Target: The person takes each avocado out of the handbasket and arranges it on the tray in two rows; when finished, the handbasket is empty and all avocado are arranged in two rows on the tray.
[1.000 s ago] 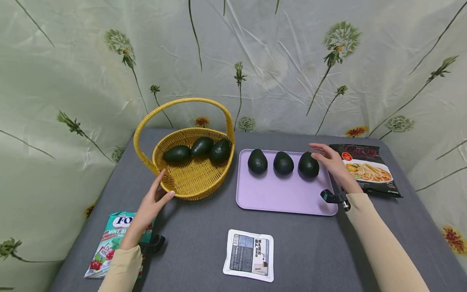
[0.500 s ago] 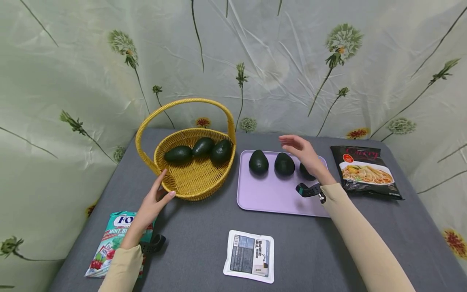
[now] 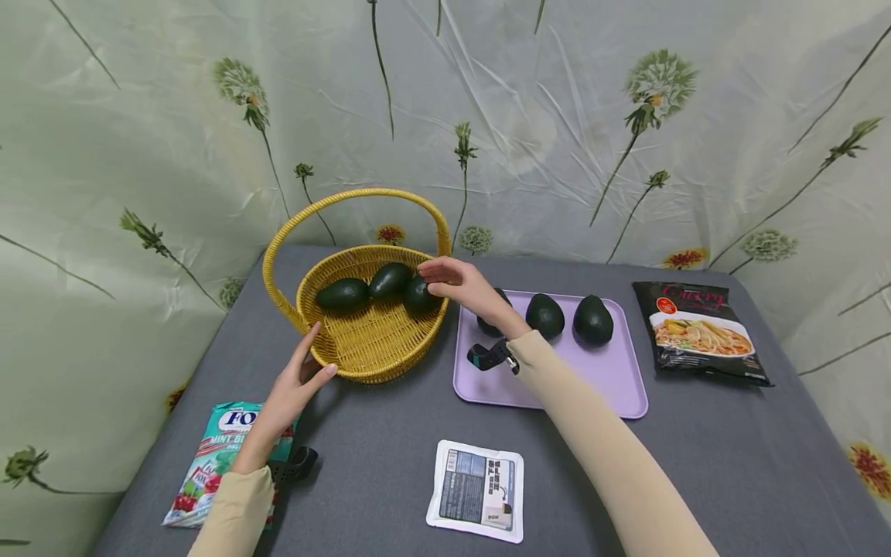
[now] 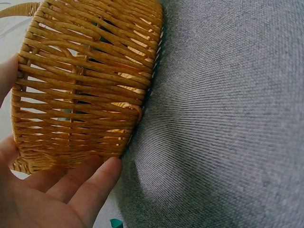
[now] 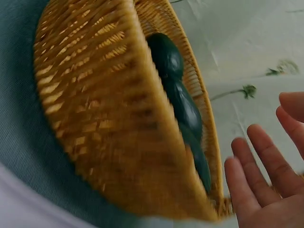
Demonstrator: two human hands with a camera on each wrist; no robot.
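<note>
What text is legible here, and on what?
"FO": teal bag; rest covered.
"MINT B": same bag; rest covered or unclear.
"Curry", seemingly, in dim red: black packet.
White pouch: printing too small to read.
Round red sticker on the packet, bag's finer print: too small.
Basket: none visible.

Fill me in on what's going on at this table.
A person is working with both hands around a yellow wicker basket. The left hand touches its near left side, while the right hand is over its right edge, fingers spread and holding nothing. Three dark avocados lie in the basket, and three more avocados are on the lilac tray beside it. A black food packet, a teal bag and a white pouch lie around them.
</note>
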